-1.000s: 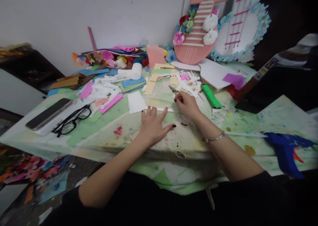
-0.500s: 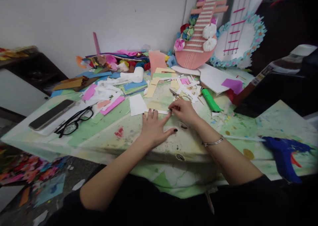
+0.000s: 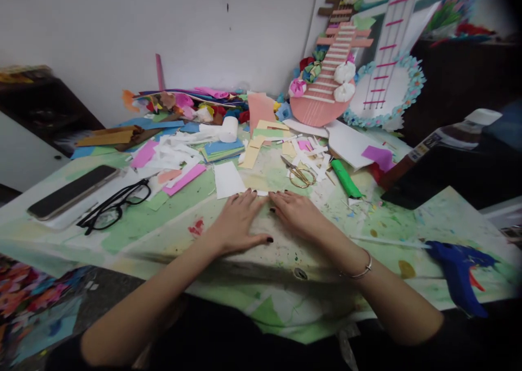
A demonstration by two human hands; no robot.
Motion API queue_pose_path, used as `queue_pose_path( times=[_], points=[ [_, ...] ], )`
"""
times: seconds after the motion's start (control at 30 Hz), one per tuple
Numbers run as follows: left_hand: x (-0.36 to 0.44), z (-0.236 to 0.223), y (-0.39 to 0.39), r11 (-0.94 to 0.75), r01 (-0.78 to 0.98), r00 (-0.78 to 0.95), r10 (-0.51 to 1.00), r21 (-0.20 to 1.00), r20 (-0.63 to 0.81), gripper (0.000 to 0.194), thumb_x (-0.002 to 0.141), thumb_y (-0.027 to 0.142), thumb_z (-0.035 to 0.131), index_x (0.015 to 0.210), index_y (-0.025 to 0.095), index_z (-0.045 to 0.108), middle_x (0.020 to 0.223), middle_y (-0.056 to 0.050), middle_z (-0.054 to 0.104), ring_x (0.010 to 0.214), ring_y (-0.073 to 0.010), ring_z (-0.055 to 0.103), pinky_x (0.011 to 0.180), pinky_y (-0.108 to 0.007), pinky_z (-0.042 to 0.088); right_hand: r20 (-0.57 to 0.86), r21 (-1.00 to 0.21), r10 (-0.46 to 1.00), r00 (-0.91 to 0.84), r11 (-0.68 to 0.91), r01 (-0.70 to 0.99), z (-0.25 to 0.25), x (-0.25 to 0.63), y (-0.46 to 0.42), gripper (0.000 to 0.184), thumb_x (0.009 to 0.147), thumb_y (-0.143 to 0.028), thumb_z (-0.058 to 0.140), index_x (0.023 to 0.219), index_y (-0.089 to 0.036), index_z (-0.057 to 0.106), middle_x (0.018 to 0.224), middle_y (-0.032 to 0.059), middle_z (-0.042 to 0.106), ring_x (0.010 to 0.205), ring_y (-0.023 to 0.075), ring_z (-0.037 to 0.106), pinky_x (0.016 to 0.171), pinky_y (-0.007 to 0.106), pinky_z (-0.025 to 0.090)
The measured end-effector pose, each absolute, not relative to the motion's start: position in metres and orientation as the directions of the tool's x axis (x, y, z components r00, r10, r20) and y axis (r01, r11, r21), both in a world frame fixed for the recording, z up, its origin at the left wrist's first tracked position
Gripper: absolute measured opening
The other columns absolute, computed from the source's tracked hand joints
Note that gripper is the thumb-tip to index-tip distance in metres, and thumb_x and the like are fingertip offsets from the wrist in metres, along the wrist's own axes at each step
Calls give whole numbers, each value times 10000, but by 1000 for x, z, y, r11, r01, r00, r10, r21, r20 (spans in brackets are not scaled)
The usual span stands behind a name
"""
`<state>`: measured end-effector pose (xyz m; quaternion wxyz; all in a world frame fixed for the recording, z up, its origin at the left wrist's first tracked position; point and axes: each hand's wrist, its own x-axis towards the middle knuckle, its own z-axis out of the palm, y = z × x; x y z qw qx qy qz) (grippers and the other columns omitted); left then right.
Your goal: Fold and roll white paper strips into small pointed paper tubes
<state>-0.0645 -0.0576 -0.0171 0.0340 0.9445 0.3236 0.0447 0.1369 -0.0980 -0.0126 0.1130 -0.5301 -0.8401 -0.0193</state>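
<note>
A narrow white paper strip (image 3: 263, 193) lies on the table in front of me, mostly covered by my fingers. My left hand (image 3: 237, 222) rests flat, its fingertips on the strip and its thumb stretched out to the right. Beside it, my right hand (image 3: 297, 212) also lies flat with fingers extended over the strip's right part. A white sheet of paper (image 3: 228, 179) is just beyond my left fingertips. Gold-handled scissors (image 3: 302, 176) lie past my right hand, near a green roll-shaped item (image 3: 345, 178).
A blue glue gun (image 3: 457, 267) with a glue stick lies at the right, near a dark bottle (image 3: 452, 134). Glasses (image 3: 116, 205) and a phone (image 3: 73, 191) lie at the left. Paper scraps (image 3: 169, 150) and a decorated pink paper instrument (image 3: 320, 107) occupy the back.
My right hand has moved left and flattened out, its fingers no longer pinched at the strip's right end. The scissors are more exposed. My left hand has shifted slightly left; the view has tilted.
</note>
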Motion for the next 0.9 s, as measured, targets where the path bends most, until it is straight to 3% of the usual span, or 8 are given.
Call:
queue_pose_path(
  times=[0.07,0.2,0.3,0.4,0.57,0.63,0.7,0.9],
  points=[
    [-76,-18,-46,-810,579,807,586,92,80,921,828,702,473,1493,105,252,1509,-204,368,1405,-322,322,1130,-490,232,208,-33,889,-408,423,905,-14,136,-100,465,957,-214,469,1383,-30,461,1352,187,580,1201,272,588,1033,393,439],
    [-84,-22,-32,-856,513,853,517,61,72,908,830,732,436,1493,138,262,1541,-172,330,1403,-327,320,1104,-507,228,211,35,898,-387,389,921,-18,130,-104,484,969,-250,436,1411,-53,437,1414,164,527,1245,276,557,1021,414,452],
    [-83,-20,-28,-867,495,865,498,55,66,937,814,754,432,1500,139,259,1546,-168,321,1382,-354,334,1070,-527,257,179,105,900,-397,384,918,-14,124,-101,457,963,-219,414,1362,-8,484,1361,197,568,1231,292,565,998,419,450],
    [-84,-14,-23,-882,464,882,468,75,48,900,831,726,448,1485,126,302,1529,-162,357,1354,-371,359,1042,-540,294,79,144,908,-411,397,906,-2,118,-88,365,934,-160,430,1215,-17,616,1187,218,674,1041,296,667,932,420,446],
    [-92,-11,-4,-903,375,900,409,208,153,559,934,519,462,1320,120,531,1400,-153,526,1248,-317,478,1008,-484,373,-22,51,951,-307,308,950,15,113,-55,291,895,-126,463,794,-74,730,810,194,733,778,292,693,791,411,414],
    [-90,-12,6,-889,341,883,414,304,219,360,974,344,421,1195,139,620,1266,-130,621,1145,-261,544,976,-420,413,-19,5,963,-267,268,964,17,113,-43,251,882,-144,496,798,-84,725,836,185,732,793,281,684,732,366,403],
    [-85,-12,15,-852,338,867,448,400,219,317,973,220,381,1142,157,642,1134,-108,665,1057,-222,567,941,-370,436,-31,-74,972,-232,230,970,17,116,-35,175,861,-200,566,826,-117,716,872,141,735,793,240,671,676,308,390],
    [-60,-1,39,-779,422,861,504,464,63,151,827,144,533,906,159,661,914,-79,644,885,-217,565,788,-329,449,-132,-314,970,-204,154,937,14,124,-25,161,758,-202,695,916,-173,685,774,4,704,663,123,599,563,203,351]
  ],
)
